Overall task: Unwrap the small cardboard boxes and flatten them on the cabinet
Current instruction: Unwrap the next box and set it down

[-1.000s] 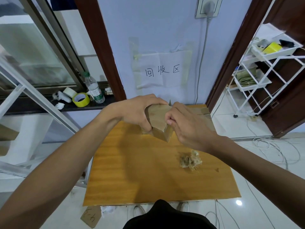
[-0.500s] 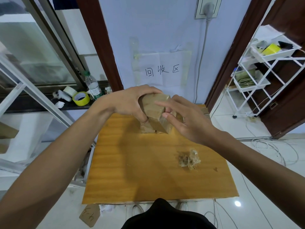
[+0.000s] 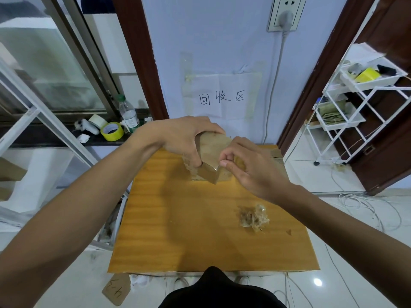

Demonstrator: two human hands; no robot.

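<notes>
A small brown cardboard box point(image 3: 211, 152), covered in shiny tape, is held tilted above the far middle of the wooden cabinet top point(image 3: 178, 230). My left hand point(image 3: 186, 138) grips it from the top and left side. My right hand point(image 3: 246, 165) pinches at the box's right edge near a lower corner, where a strip of tape glints. Flat brown cardboard point(image 3: 275, 155) lies at the far right corner of the cabinet, partly hidden behind my right hand. A crumpled wad of peeled tape point(image 3: 253, 217) rests on the cabinet to the right.
A window ledge on the left carries a yellow tape roll point(image 3: 111, 131), a water bottle point(image 3: 128, 114) and scraps. A white wire rack point(image 3: 355, 112) stands at the right by a dark door. Cables point(image 3: 367, 210) trail over the tiled floor. A cardboard tag point(image 3: 116, 288) lies below the cabinet's near edge.
My right hand's fingers, spread over the box half a second ago, have closed into a pinch at its right edge. The box stays held in my left hand, turned slightly.
</notes>
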